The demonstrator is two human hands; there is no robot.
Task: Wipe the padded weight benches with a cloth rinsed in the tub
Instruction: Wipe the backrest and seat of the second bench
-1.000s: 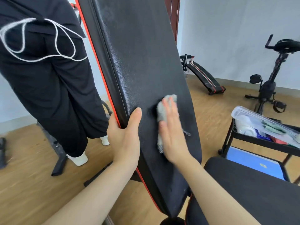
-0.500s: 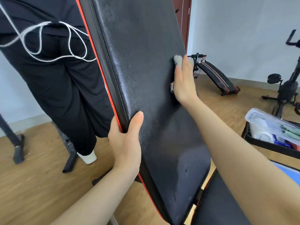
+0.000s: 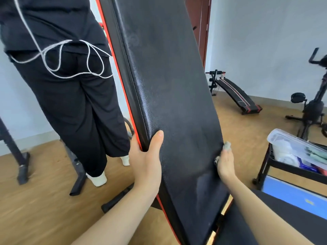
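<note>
The black padded backrest [image 3: 173, 85] of a weight bench, trimmed in red, stands steeply tilted in front of me. My left hand [image 3: 146, 161] grips its left edge, thumb on the front face and fingers behind. My right hand [image 3: 225, 165] lies flat against the lower right edge and presses a small grey cloth [image 3: 227, 145] to it; the cloth shows past my fingertips. A damp streak marks the pad beside that hand. The black seat pad [image 3: 265, 218] is at the bottom right, under my right forearm.
A person in black clothes [image 3: 70, 94] stands close behind the bench on the left. A black cart [image 3: 276, 165] with a clear plastic box [image 3: 297, 149] stands to the right. A sit-up bench [image 3: 235, 92] and an exercise bike [image 3: 313, 106] are farther back on the wood floor.
My right hand swept the cloth up the pad, then down its right side to the lower right edge. My left hand kept its grip on the left edge.
</note>
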